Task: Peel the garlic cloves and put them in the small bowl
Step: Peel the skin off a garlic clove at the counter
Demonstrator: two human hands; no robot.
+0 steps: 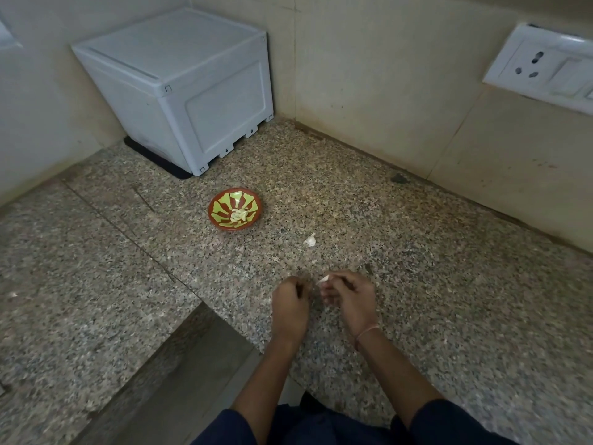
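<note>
**Inspector:** Landmark is the small round red-brown bowl with a yellow-green petal pattern (pixel 235 209), standing on the speckled granite desk (pixel 417 300). Risks?

**Assessor:** The right hand (pixel 348 293), nearer the person than the bowl and to its right, has its fingers (pixel 330 288) pinched on a pale garlic clove (pixel 323 280). I cannot tell how much skin is left on it. The clove is small and probably slick. In my judgement a sharp tug at the skin could flick it over the desk edge close by.

**Inspector:** And the left hand?

**Assessor:** The left hand (pixel 290 303) is just beside the right, fingers curled. I cannot tell whether they hold anything.

**Inspector:** Condition of the garlic?

**Assessor:** Yellowish peeled cloves (pixel 238 215) are heaped in the bottom of the bowl. One whitish clove in papery skin (pixel 310 240) lies on the desk near the bowl, to its right.
</note>
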